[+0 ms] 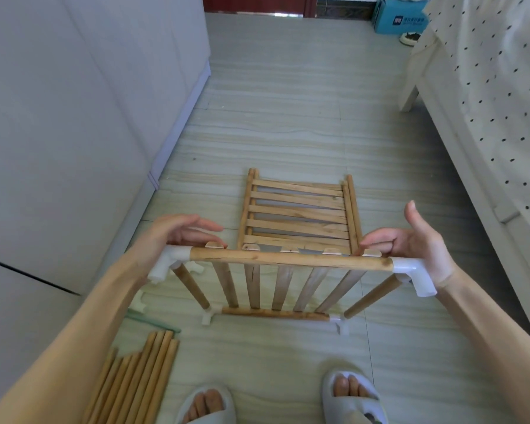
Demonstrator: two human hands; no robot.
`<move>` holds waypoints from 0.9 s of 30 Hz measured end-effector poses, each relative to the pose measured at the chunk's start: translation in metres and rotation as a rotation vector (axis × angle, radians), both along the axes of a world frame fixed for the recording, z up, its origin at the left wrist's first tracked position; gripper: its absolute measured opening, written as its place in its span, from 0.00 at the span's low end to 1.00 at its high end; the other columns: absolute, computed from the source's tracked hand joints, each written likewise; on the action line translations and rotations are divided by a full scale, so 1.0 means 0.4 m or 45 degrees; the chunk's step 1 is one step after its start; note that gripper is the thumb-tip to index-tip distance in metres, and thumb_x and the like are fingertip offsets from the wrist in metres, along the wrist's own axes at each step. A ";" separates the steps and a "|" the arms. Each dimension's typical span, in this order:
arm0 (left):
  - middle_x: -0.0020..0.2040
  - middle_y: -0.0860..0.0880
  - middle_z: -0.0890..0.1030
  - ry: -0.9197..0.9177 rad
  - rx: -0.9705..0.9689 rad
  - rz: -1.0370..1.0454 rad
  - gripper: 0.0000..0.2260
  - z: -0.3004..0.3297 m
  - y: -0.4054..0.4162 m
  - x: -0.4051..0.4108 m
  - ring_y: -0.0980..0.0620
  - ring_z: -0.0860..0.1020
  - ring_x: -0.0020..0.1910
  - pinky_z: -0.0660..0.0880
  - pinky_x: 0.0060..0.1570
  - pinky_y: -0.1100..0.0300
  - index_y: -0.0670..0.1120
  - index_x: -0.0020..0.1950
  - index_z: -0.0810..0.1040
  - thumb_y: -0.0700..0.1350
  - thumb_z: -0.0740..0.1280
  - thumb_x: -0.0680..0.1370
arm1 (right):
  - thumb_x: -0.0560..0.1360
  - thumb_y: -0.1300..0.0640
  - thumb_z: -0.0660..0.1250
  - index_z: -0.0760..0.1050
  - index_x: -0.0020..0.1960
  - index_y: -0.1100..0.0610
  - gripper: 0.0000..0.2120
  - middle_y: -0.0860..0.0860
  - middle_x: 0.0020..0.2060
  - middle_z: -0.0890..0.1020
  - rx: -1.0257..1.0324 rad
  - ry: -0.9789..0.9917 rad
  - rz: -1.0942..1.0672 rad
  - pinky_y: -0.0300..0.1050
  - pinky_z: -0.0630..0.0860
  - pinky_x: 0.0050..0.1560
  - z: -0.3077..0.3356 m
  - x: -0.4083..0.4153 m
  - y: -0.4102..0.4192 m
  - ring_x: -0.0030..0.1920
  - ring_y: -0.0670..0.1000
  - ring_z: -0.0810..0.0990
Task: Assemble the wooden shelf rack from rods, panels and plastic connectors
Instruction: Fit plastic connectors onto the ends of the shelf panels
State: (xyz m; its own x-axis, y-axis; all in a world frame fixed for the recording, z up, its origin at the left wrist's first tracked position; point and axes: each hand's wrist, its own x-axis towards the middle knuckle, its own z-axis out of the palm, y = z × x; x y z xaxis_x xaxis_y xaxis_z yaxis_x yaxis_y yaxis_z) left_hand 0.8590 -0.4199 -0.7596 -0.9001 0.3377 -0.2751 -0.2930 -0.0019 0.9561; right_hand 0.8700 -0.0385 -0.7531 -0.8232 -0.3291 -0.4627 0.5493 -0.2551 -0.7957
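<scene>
Two slippers [354, 396] are seen at the bottom edge, with toes showing, and a bundle of loose wooden rods [135, 377] is laid on the tiled floor [288, 117] to their left. A spare white connector [140, 302] is seen on the floor just beyond the bundle.

Further out, the partly built shelf frame [276, 289] is stood on the floor: a slatted panel is tilted between a top rod [288, 259] and a lower rod, with white plastic connectors at the corners. The left connector [167, 264] and the right connector [413, 275] are fitted on the ends of the top rod, each with a leg rod angled down from it.

The left hand [178, 232] is held just behind the left connector, fingers extended and relaxed toward the right; nothing is gripped, and whether the palm touches the connector cannot be told. The right hand [410, 240] is held just behind the right end of the top rod, thumb raised, fingers loosely spread and pointed left (their tips lie by the panel's slat ends), with nothing clasped.

Beyond the hands, a second slatted panel [299, 212] is laid flat on the floor, with rods along both its sides. A pale cabinet [89, 102] is seen on the left, a dotted bedcover [502, 87] on the right, and a blue box [400, 16] farthest away.
</scene>
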 end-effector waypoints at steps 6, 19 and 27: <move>0.47 0.37 0.83 -0.034 0.348 0.369 0.21 -0.064 0.006 -0.050 0.41 0.82 0.49 0.80 0.45 0.57 0.43 0.49 0.85 0.54 0.55 0.77 | 0.75 0.32 0.43 0.85 0.41 0.58 0.39 0.57 0.35 0.84 0.108 0.125 -0.286 0.33 0.68 0.20 -0.061 -0.041 0.013 0.21 0.50 0.76; 0.57 0.32 0.78 -0.370 0.207 0.000 0.30 -0.260 0.033 -0.062 0.36 0.77 0.59 0.77 0.55 0.52 0.38 0.55 0.82 0.55 0.46 0.77 | 0.80 0.40 0.39 0.74 0.49 0.74 0.40 0.67 0.39 0.82 0.236 -0.153 -0.499 0.56 0.76 0.55 -0.341 -0.086 0.017 0.50 0.66 0.81; 0.56 0.29 0.77 -0.502 0.484 0.021 0.28 -0.222 0.014 -0.080 0.30 0.75 0.58 0.77 0.51 0.44 0.37 0.58 0.80 0.59 0.59 0.72 | 0.75 0.31 0.37 0.83 0.49 0.65 0.47 0.67 0.52 0.80 0.140 -0.389 0.102 0.52 0.81 0.44 -0.277 -0.154 0.054 0.53 0.65 0.81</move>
State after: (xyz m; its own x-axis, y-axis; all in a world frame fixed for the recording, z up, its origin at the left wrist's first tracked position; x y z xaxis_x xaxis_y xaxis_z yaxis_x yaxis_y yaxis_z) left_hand 0.8268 -0.4142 -0.8482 -0.7593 0.4659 -0.4542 -0.6263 -0.3338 0.7045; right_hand 0.8086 -0.0169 -0.8639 -0.6142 -0.3216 -0.7206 0.7818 -0.1232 -0.6113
